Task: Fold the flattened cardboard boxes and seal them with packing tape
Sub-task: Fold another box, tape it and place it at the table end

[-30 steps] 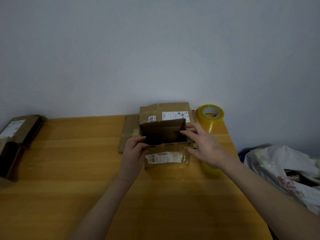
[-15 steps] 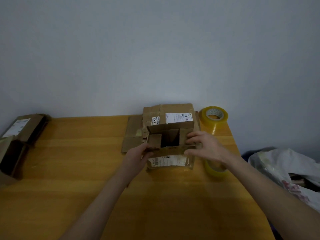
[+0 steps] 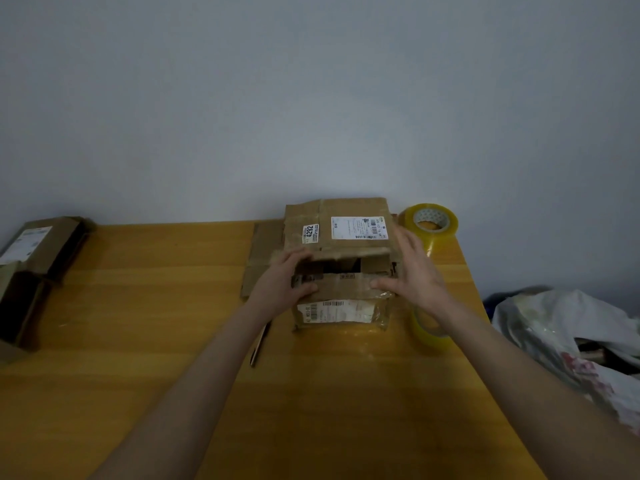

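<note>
A small brown cardboard box [image 3: 341, 315] with white labels stands on the wooden table [image 3: 173, 323] near its far edge. Its top flaps are folded inward, with a dark gap left between the near flap and the far flap [image 3: 346, 226]. My left hand [image 3: 282, 284] holds the box's top left corner, thumb on the near flap and fingers round the side. At the right end my right hand [image 3: 412, 271] presses the flaps with straight fingers. A roll of clear yellowish packing tape [image 3: 431, 221] stands behind the box on the right. A second roll [image 3: 427, 329] lies under my right wrist.
A flattened cardboard piece [image 3: 261, 258] lies under the box on its left. Two more brown boxes [image 3: 38, 251] sit at the table's left edge. A thin pen-like object [image 3: 258, 346] lies by my left forearm. A white plastic bag [image 3: 568, 337] lies off the table's right side.
The box's side flaps and long flaps have come down over the open top, narrowing the opening to a slit. Both hands moved from inside the rim to the flaps' outer ends.
</note>
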